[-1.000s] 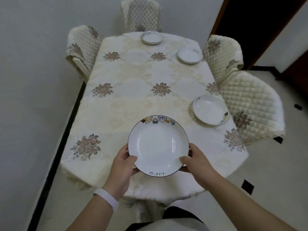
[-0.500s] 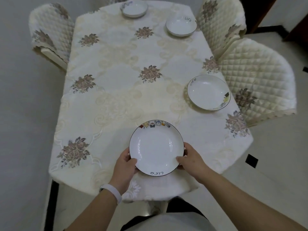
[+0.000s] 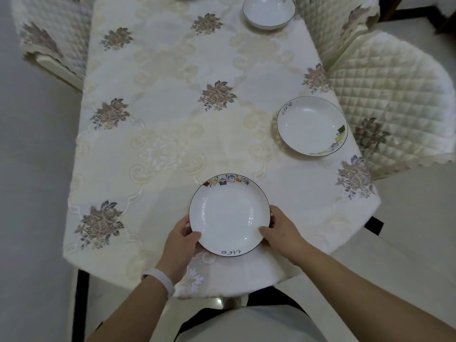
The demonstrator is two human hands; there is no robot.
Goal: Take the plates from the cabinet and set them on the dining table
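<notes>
A white plate (image 3: 228, 214) with a dark rim, small coloured figures on its far edge and the word "life" on its near edge sits low over the near end of the dining table (image 3: 172, 134). My left hand (image 3: 182, 239) grips its left rim and my right hand (image 3: 283, 233) grips its right rim. I cannot tell whether the plate rests on the cloth. A second white plate (image 3: 312, 125) lies on the table at the right. A third plate (image 3: 268, 12) lies at the far right end.
The table wears a cream cloth with brown flower motifs. Quilted cream chairs stand at the right (image 3: 394, 99), far right (image 3: 338, 23) and far left (image 3: 51, 38). A pale floor with a dark strip (image 3: 79, 304) runs along the left side.
The plate in both hands has come lower and nearer the table's front edge. My view has moved closer and tilted down, so the far end of the table has left the frame.
</notes>
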